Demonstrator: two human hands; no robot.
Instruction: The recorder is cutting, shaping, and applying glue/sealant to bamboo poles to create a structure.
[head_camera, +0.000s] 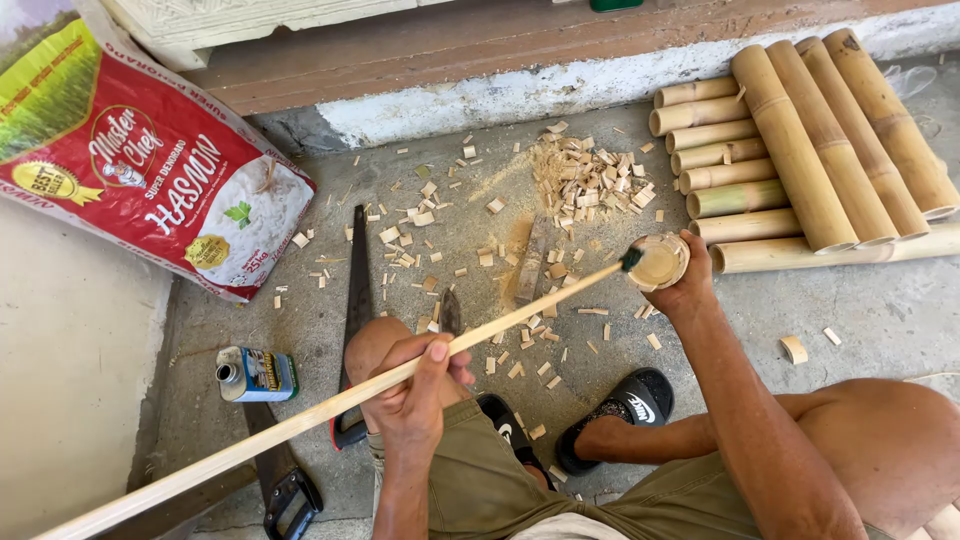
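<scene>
My left hand (415, 385) grips a long pale wooden stick (300, 420) over my knee. The stick runs from the lower left up to the right, and its dark-tipped end (632, 260) touches a short bamboo segment (658, 262). My right hand (688, 280) holds that bamboo segment from behind, its cut open end turned toward me. I sit on the concrete floor wearing black sandals (620, 412).
Stacked bamboo poles (800, 150) lie at the right. Wood chips (585, 185) litter the concrete. A handsaw (356, 300) and a second saw handle (290, 500) lie by my knee. A small tin can (255, 375) and a red-and-white sack (140, 160) sit at the left.
</scene>
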